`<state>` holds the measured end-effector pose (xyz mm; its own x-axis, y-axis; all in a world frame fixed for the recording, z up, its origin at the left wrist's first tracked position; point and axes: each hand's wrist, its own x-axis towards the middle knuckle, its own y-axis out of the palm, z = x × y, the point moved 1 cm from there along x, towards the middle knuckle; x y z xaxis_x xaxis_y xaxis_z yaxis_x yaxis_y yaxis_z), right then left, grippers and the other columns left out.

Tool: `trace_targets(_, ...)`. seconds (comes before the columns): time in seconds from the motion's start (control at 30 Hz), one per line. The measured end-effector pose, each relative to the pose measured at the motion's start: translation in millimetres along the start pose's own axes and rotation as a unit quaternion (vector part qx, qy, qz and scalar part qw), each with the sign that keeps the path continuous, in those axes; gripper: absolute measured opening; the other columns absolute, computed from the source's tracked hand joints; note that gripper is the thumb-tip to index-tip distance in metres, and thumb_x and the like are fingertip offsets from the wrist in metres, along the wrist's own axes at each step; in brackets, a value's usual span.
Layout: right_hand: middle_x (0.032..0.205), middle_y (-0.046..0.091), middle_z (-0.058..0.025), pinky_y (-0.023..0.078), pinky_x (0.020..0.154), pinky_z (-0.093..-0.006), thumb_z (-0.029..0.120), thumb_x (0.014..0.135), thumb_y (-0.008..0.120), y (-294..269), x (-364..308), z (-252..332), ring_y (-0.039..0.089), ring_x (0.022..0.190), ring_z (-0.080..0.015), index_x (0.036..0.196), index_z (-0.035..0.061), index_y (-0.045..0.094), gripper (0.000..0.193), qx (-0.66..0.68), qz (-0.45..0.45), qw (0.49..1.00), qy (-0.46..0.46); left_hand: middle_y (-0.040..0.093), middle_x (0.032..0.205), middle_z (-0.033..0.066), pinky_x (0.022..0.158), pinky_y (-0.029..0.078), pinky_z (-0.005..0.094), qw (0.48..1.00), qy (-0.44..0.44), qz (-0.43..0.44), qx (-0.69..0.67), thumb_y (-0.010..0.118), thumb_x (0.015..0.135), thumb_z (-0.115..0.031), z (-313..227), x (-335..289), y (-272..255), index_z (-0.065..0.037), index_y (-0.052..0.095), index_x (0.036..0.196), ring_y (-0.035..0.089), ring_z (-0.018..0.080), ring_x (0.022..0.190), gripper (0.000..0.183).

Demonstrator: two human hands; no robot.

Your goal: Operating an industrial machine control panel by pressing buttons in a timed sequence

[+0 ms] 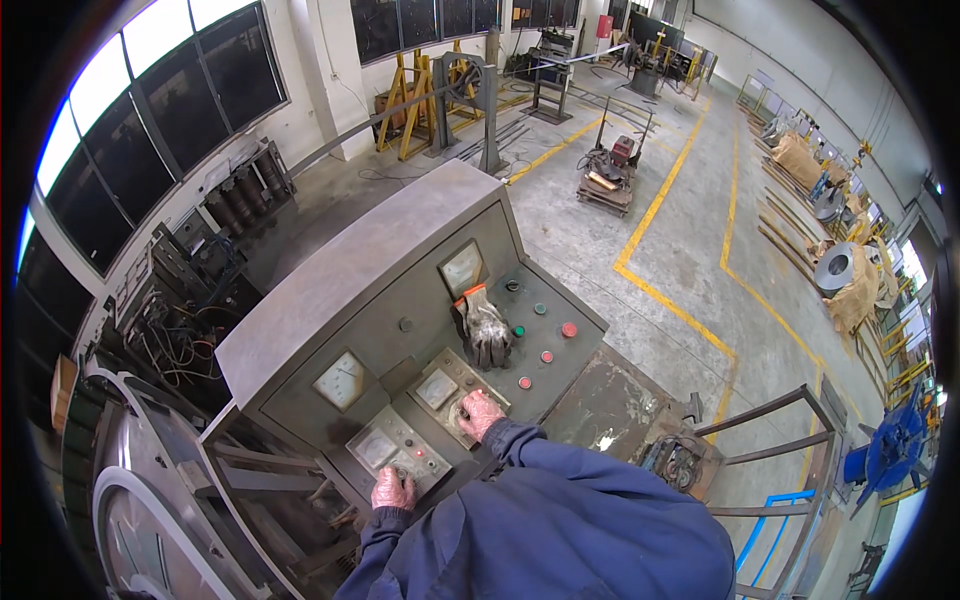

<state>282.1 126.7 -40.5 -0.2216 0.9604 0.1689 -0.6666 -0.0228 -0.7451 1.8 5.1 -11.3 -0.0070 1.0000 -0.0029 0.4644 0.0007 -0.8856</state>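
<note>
Lower centre of the frame: the person's blue-sleeved forearms rise from the bottom edge toward a grey control console [400, 260].

Left hand [392, 490], in a thin translucent glove, rests flat at the console's lower left edge, fingers together, just below a small panel [400, 452] carrying a gauge and lit red indicator lamps. Whether a fingertip is pressing a button cannot be determined.

Right hand [479, 411], likewise gloved, lies on the adjoining panel [455, 385] at centre frame, fingers curled down over a control; the control itself is hidden beneath the hand, so the grip cannot be judged.

Just above the right hand, a pair of dirty work gloves [485, 328] with an orange cuff lies on the sloped console face. To their right: a cluster of round push buttons [545, 355], red and green. Two square dial meters [341, 380] sit on the upright face, left and centre.

Left of frame: a large curved metal machine frame [140, 500] and exposed wiring.

Upper frame: concrete workshop floor with yellow lane markings [660, 200], a small cart [607, 175], yellow trestles [415, 95]. Right edge: wrapped steel coils [840, 270] along the wall.
</note>
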Motion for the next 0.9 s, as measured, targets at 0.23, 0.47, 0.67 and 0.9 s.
trace_targets(0.23, 0.107, 0.058, -0.0206, 0.05, 0.09, -0.0472, 0.022, 0.082, 0.07, 4, 1, -3, 0.06, 0.103, -0.0395, 0.105, 0.0065, 0.062, 0.029, -0.021, 0.013, 1.0, 0.008, 0.062, 0.099, 0.0216, 0.075, 0.052, 0.0521, 1.0, -0.004, 0.003, -0.007, 0.07, 0.084, -0.027, -2, 0, -3, -0.005, 0.054, 0.109, 0.064, 0.0435, 0.088, 0.037)
trace_targets(0.47, 0.107, 0.057, -0.021, 0.049, 0.092, -0.0471, 0.019, 0.082, 0.071, 0, 1, 0, 0.059, 0.103, -0.0399, 0.105, 0.0059, 0.062, 0.028, -0.018, 0.016, 1.0, 0.004, 0.062, 0.1, 0.0219, 0.076, 0.052, 0.0517, 1.0, 0.0, 0.0, -0.012, 0.07, 0.084, -0.027, -2, 1, -1, -0.006, 0.055, 0.11, 0.064, 0.0439, 0.089, 0.036)
trace_targets(0.67, 0.107, 0.056, -0.0201, 0.047, 0.094, -0.0472, 0.014, 0.078, 0.069, -2, 0, 2, 0.055, 0.105, -0.0415, 0.107, 0.0037, 0.062, 0.031, 0.009, 0.023, 1.0, -0.008, 0.062, 0.101, 0.0215, 0.076, 0.053, 0.0514, 1.0, -0.008, 0.004, -0.003, 0.069, 0.085, -0.027, -2, 1, -1, -0.006, 0.055, 0.11, 0.064, 0.0438, 0.088, 0.036)
trace_targets(0.9, 0.109, 0.054, -0.0215, 0.049, 0.094, -0.0474, 0.011, 0.078, 0.07, 0, 1, 1, 0.057, 0.106, -0.0409, 0.109, 0.0057, 0.062, 0.032, 0.0, 0.025, 1.0, -0.015, 0.062, 0.1, 0.021, 0.076, 0.053, 0.0511, 1.0, 0.001, -0.005, 0.0, 0.07, 0.085, -0.029, 1, 1, 2, -0.005, 0.054, 0.11, 0.064, 0.0431, 0.089, 0.038)
